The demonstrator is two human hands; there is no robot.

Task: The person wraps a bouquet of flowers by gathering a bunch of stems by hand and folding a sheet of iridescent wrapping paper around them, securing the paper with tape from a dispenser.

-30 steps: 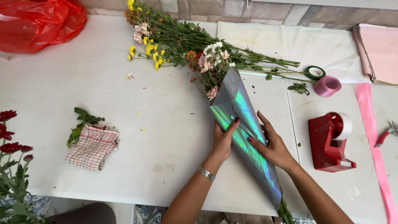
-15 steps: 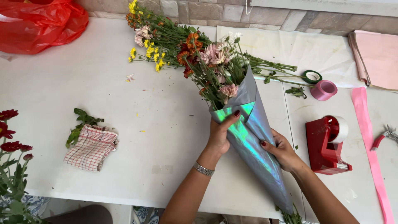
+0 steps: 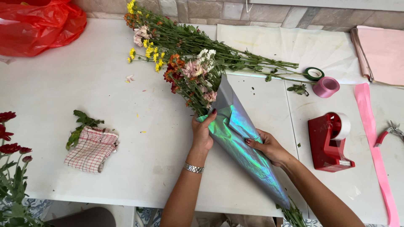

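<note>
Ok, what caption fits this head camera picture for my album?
Left hand and right hand hold a shiny wrapped bouquet.

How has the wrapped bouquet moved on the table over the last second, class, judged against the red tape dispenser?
Yes. The wrapped bouquet has swung leftward away from the red tape dispenser, its flower heads now fanning out of the iridescent cone.

The iridescent wrapping cone hides the bouquet's stems along its whole length; only stem ends show below its tip, cut off by the bottom edge. The left hand has its fingers curled behind the cone's left side, out of sight. The right hand has its palm hidden against the cone. Far left of the cone, the red plastic bag and the red flowers run off the picture's edge. Far right of it, the red-handled cutters are cut off.
</note>
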